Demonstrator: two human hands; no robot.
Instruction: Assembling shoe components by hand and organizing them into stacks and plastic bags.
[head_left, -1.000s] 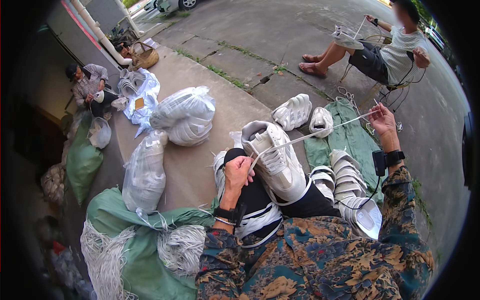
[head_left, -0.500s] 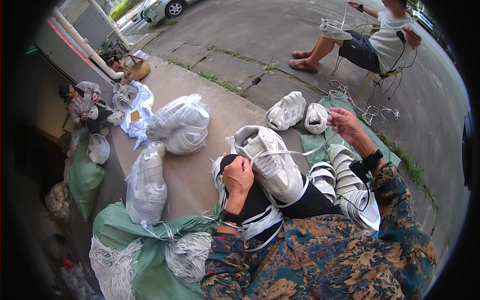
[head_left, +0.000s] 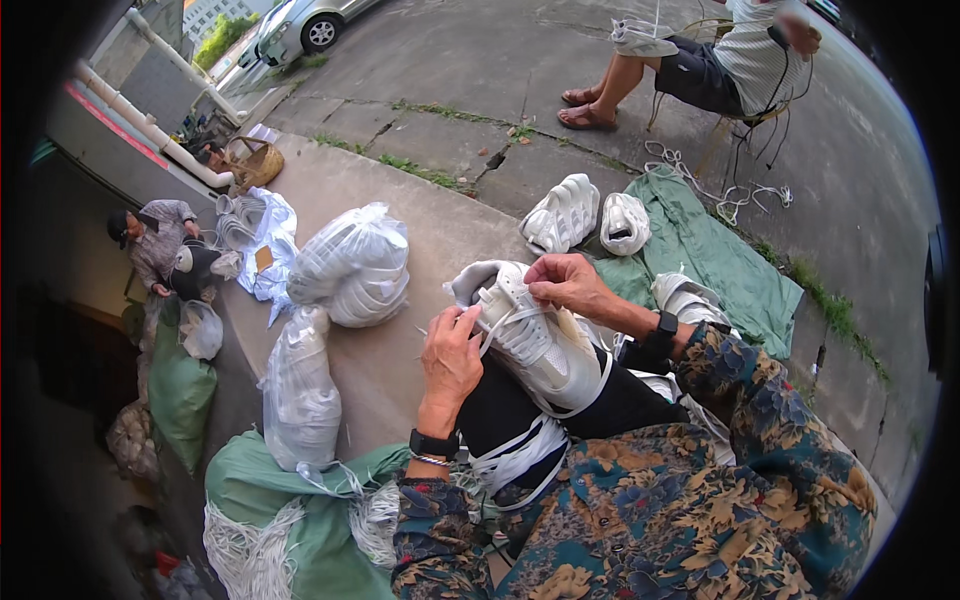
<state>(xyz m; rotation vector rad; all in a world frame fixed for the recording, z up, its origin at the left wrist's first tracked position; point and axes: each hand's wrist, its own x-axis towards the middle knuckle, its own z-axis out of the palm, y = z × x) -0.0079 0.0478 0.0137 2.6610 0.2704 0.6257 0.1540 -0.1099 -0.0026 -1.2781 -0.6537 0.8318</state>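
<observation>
A white sneaker (head_left: 545,350) rests on my black-trousered lap, its opening turned away from me and its toe toward me. A flat white shoelace (head_left: 522,328) is threaded across its front. My right hand (head_left: 575,285) pinches the lace by the upper eyelets on the sneaker's right side. At the left side of the opening, my left hand (head_left: 452,352) has bent fingers closed around the lace by the tongue; its fingertips are partly hidden. A bunch of loose white laces (head_left: 520,452) lies over my left thigh.
White sneakers (head_left: 562,215) stand beyond my lap by a green sack (head_left: 710,260). Bagged shoes (head_left: 352,262) lie to the left, above another green sack (head_left: 235,470) with loose laces. One person (head_left: 160,245) sits far left; another (head_left: 740,70) sits at the upper right with a shoe.
My right hand has come in from the far right, where it held the lace stretched out, to the sneaker's eyelets. My left hand has shifted slightly left and its fist has loosened.
</observation>
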